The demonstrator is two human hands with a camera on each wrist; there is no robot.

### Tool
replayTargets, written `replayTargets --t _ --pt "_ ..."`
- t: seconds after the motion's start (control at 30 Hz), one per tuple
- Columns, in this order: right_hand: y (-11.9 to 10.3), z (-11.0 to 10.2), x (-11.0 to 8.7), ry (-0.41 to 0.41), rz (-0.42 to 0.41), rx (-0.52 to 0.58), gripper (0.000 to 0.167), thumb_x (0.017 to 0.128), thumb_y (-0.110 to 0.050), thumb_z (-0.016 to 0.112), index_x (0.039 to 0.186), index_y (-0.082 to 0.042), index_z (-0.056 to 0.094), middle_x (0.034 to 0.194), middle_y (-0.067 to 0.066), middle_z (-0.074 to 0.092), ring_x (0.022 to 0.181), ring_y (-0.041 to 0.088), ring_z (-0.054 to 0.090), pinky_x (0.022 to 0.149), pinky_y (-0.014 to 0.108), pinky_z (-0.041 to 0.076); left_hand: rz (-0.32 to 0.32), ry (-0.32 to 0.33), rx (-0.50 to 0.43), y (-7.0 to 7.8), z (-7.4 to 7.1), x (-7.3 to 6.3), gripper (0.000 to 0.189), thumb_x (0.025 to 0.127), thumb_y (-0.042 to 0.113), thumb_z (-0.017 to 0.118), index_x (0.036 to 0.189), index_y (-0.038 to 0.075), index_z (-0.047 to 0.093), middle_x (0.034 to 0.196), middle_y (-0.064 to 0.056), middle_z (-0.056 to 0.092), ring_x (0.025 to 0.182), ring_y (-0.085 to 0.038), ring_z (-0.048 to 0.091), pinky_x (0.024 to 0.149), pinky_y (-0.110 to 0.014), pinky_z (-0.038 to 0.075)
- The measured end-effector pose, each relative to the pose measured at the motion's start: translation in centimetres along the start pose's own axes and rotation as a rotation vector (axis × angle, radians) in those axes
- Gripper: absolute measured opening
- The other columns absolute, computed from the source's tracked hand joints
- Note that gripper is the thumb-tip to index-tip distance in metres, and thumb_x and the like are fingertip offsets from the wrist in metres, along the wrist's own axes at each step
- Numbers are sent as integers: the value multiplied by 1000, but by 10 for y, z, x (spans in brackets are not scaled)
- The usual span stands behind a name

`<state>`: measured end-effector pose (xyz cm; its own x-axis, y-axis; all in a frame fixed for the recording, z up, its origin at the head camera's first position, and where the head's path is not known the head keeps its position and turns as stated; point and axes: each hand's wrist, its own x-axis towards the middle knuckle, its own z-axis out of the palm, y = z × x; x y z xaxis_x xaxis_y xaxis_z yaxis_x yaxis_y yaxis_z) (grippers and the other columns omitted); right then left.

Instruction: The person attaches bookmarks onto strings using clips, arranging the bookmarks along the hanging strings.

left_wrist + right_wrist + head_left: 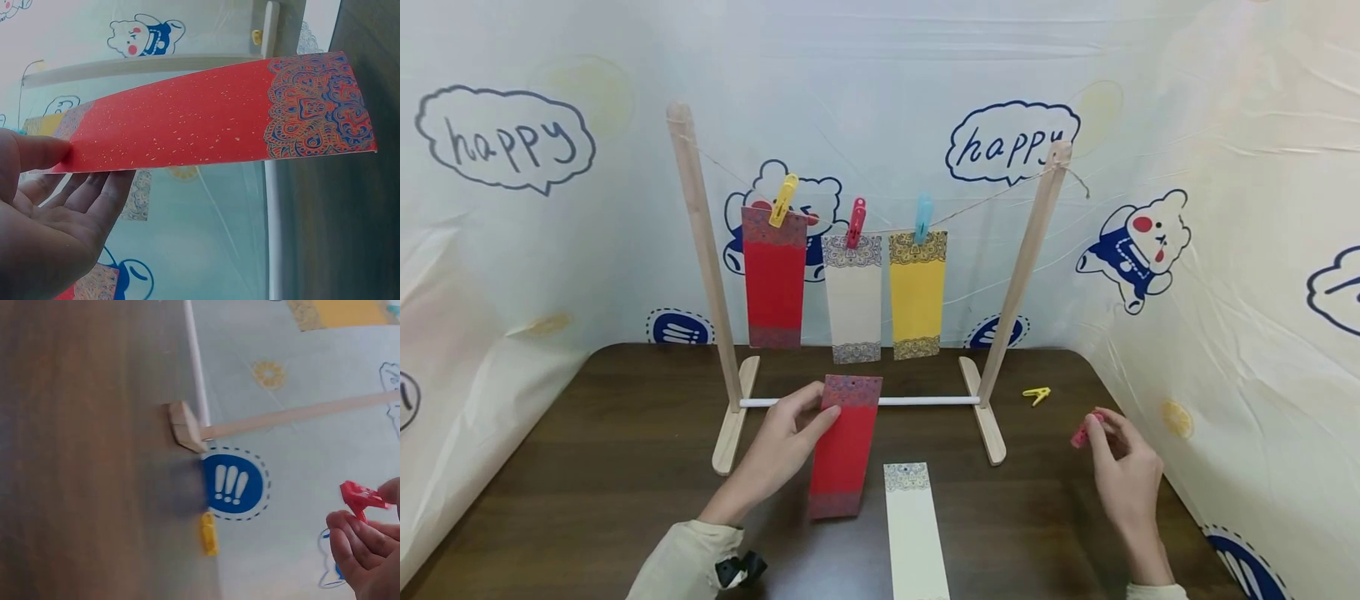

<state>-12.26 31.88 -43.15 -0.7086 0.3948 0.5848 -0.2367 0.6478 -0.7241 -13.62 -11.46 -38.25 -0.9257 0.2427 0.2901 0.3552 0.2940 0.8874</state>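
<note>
My left hand [787, 437] pinches a red paper card [846, 450] with patterned ends, thumb in front and fingers behind. In the left wrist view the thumb and fingers grip one end of the red card [187, 122], and the other end reaches out over the table. At the right, my right hand [1126, 475] holds a red clothespin [1086, 428] between thumb and fingers; the right wrist view shows the red clothespin [361, 497] at the fingertips. Below the held card, a cream card [916, 533] with a patterned top lies on the table.
A wooden stand with a left post [703, 250] and a right post [1026, 275] carries a string. From it hang a red card [773, 287], a white card [853, 304] and a yellow card [917, 300], each clipped. A yellow clothespin [1037, 396] lies right of the stand.
</note>
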Motion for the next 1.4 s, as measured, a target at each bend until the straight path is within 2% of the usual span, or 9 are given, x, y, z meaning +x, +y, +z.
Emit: replayTargets --t 0.13,0.3,0.43,0.63,0.77,1.0,1.23,1.4 --pt "-23 -7 3 -37 -8 49 23 90 -7 73 112 -1 68 86 10 72 76 -4 65 69 6 47 -7 -12 10 3 0 1 18 99 18 63 116 15 65 110 -3 68 94 -19 63 77 -30 57" --pt "-47 -15 6 -81 -5 40 28 86 -3 76 112 1 66 88 8 71 77 -4 64 69 6 48 -9 -18 28 4 -1 3 18 99 18 63 116 15 65 112 -2 67 98 -19 63 79 -30 57" --pt "-42 -18 9 -127 -11 44 33 85 -2 77 116 -3 65 91 8 73 80 -4 65 72 6 48 11 -14 51 4 -2 4 16 99 19 64 115 16 65 113 -1 68 102 -19 63 79 -28 56" --pt "-42 -22 17 -141 -143 21 44 86 -1 76 127 -11 67 98 11 74 81 -6 65 73 6 48 41 -8 63 3 -5 5 7 99 18 63 106 16 64 105 1 68 100 -18 62 75 -29 55" --pt "-48 -24 21 -150 -194 38 40 85 2 76 123 -7 69 96 11 73 82 -4 65 72 6 49 40 -9 69 4 -7 6 4 100 18 62 102 16 63 102 1 68 101 -18 62 73 -30 55" --pt "-57 -28 22 -171 -196 11 34 87 0 75 120 -7 69 95 6 72 83 -2 65 72 7 48 33 -13 77 4 -10 7 6 99 17 63 105 16 64 105 1 68 103 -18 63 77 -30 56" --pt "-65 -29 23 -186 -243 -51 32 88 -3 74 120 -6 68 96 5 73 85 -8 62 73 6 45 36 -15 85 0 -15 8 8 99 17 63 107 16 65 108 1 68 104 -17 63 81 -28 56" --pt "-73 -26 25 -203 -308 -66 33 88 -3 75 120 -6 68 96 8 74 90 -14 59 83 5 42 36 -14 88 0 -17 9 9 99 16 63 108 16 65 109 1 68 108 -19 63 81 -27 56"
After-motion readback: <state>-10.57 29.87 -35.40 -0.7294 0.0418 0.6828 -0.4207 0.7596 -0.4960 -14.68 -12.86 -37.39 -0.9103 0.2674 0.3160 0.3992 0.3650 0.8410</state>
